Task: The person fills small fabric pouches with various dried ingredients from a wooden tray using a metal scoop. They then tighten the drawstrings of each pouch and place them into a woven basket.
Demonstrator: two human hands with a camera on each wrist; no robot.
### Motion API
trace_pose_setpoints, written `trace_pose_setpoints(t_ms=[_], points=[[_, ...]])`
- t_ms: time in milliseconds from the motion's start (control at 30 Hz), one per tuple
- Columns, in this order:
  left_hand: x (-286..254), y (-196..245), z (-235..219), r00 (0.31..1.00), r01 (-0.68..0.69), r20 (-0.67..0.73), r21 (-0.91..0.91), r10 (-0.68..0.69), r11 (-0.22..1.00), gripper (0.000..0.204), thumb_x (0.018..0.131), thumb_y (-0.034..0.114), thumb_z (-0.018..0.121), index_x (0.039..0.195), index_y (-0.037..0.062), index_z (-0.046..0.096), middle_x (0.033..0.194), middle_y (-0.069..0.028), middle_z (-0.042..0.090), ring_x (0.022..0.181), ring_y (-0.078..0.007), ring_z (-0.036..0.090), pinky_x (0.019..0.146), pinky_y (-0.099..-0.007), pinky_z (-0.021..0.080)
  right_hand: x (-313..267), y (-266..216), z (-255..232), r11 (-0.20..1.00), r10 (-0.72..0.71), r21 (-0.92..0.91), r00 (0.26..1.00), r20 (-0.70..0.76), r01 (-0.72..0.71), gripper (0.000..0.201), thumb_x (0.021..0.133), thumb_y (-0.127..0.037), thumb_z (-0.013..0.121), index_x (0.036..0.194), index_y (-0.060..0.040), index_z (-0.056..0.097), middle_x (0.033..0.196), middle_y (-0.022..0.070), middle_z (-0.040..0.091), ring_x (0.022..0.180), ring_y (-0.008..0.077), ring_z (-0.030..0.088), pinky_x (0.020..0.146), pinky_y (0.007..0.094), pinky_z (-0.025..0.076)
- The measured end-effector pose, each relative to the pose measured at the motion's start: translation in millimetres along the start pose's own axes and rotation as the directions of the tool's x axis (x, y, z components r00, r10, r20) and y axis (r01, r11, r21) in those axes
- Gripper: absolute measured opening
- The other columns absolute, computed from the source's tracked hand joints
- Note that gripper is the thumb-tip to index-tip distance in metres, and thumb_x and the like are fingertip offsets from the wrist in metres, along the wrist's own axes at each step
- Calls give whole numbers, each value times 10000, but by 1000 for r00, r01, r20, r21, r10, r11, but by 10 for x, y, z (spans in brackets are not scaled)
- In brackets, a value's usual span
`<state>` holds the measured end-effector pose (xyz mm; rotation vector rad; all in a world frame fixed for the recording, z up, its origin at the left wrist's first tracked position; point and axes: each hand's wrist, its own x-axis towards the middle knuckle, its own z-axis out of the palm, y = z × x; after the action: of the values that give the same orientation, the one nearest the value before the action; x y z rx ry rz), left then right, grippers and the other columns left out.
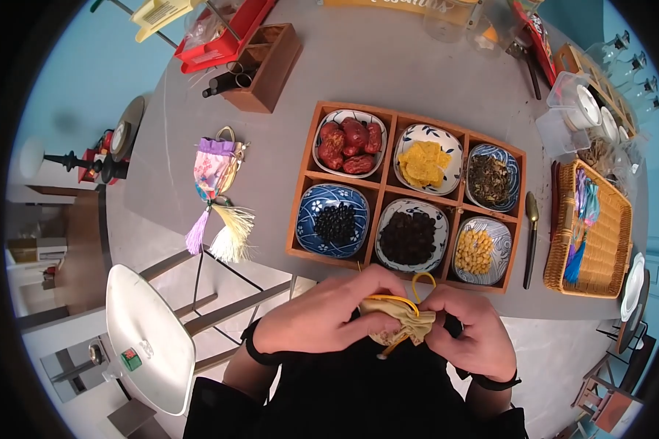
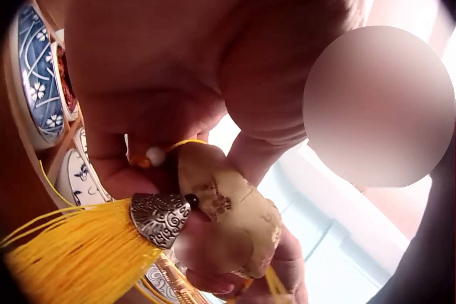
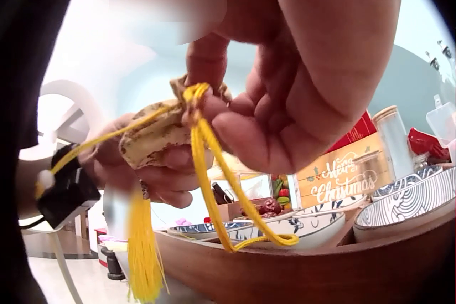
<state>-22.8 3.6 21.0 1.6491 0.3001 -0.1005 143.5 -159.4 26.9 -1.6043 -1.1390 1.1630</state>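
Note:
A small beige pouch (image 1: 388, 322) with a yellow cord is held between both hands, in front of the wooden tray's near edge. The left hand (image 1: 329, 311) grips one side, thumb across the cloth. At the pouch's gathered neck, the right hand (image 1: 476, 336) pinches the cloth and cord. The right wrist view shows yellow cord loops (image 3: 214, 176) hanging from those fingertips and a yellow tassel (image 3: 144, 247) below the pouch. In the left wrist view the tassel (image 2: 85, 254) has a patterned silver cap (image 2: 160, 218).
Beyond the hands lies a divided wooden tray (image 1: 382, 183) with bowls of dates, yellow pieces, dried leaves and dark and yellow foods. A pink-purple pouch (image 1: 214, 164) is left of it. A dark spoon (image 1: 531, 234) and a wicker basket (image 1: 593, 227) are on the right, a wooden box (image 1: 274, 73) at back left.

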Motion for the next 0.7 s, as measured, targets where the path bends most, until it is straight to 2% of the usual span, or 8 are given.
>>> trace_pose_setpoints(t_ms=[67, 133, 167, 200, 300, 467, 567, 700], points=[[0, 18, 12, 999, 2, -49, 15, -1, 1000, 359, 842, 95, 688, 1133, 20, 494, 1000, -153, 604, 944, -341, 616, 817, -379, 489, -56, -91, 5, 998, 13, 56, 999, -40, -11, 179, 743, 48, 653, 913, 14, 609, 768, 66, 607, 670, 136, 629, 616, 253, 492], [3, -9, 98, 812, -186, -464, 369, 353, 911, 388, 787, 37, 718, 1111, 47, 505, 978, -100, 607, 912, -229, 604, 813, -333, 459, -160, -230, 12, 994, 40, 107, 995, -88, -31, 154, 741, 45, 659, 880, 16, 600, 761, 63, 609, 663, 126, 628, 610, 247, 494], [-55, 23, 138, 760, -169, -567, 299, 318, 939, 373, 741, 23, 747, 1043, 45, 529, 946, -104, 597, 894, -236, 588, 814, -331, 446, -209, -313, 25, 992, 63, 113, 989, -135, -48, 144, 743, 35, 670, 860, 15, 588, 756, 58, 608, 650, 120, 625, 605, 239, 497], [-101, 53, 147, 761, -172, -564, 299, 319, 939, 373, 741, 23, 747, 1043, 45, 529, 946, -104, 597, 894, -236, 588, 814, -331, 446, -240, -372, 53, 991, 83, 123, 980, -179, -62, 141, 745, 25, 680, 840, 13, 575, 752, 53, 608, 636, 115, 621, 600, 232, 501], [-118, 262, 106, 939, -278, -205, 29, 278, 960, 265, 706, 15, 760, 852, 40, 541, 916, -104, 598, 834, -230, 586, 764, -320, 453, -164, -366, 180, 999, 12, 49, 970, -242, 0, 161, 749, 19, 702, 831, 7, 564, 735, 70, 597, 609, 136, 626, 582, 236, 512], [-45, 54, 195, 933, -207, -285, 68, 218, 976, 255, 731, 8, 744, 846, 20, 516, 815, -85, 534, 716, -212, 538, 639, -297, 450, -61, -141, 304, 995, -85, 35, 962, -259, 97, 163, 767, 42, 685, 859, 14, 555, 793, 96, 597, 636, 184, 634, 579, 271, 498], [-10, 83, 196, 965, 74, -258, 124, -40, 990, 190, 733, 12, 653, 851, 25, 505, 758, -87, 519, 613, -225, 526, 560, -331, 451, -28, -40, 359, 992, -120, 9, 958, -260, 127, 149, 766, 62, 663, 833, 15, 539, 797, 100, 585, 627, 198, 613, 567, 291, 482], [78, 60, 245, 959, 28, -282, 178, 24, 984, 141, 745, -57, 577, 836, 6, 490, 762, -72, 514, 615, -122, 512, 549, -250, 406, -34, -18, 345, 992, -127, -11, 957, -262, 129, 156, 751, 80, 649, 800, 11, 519, 779, 104, 572, 597, 217, 589, 546, 303, 468]])
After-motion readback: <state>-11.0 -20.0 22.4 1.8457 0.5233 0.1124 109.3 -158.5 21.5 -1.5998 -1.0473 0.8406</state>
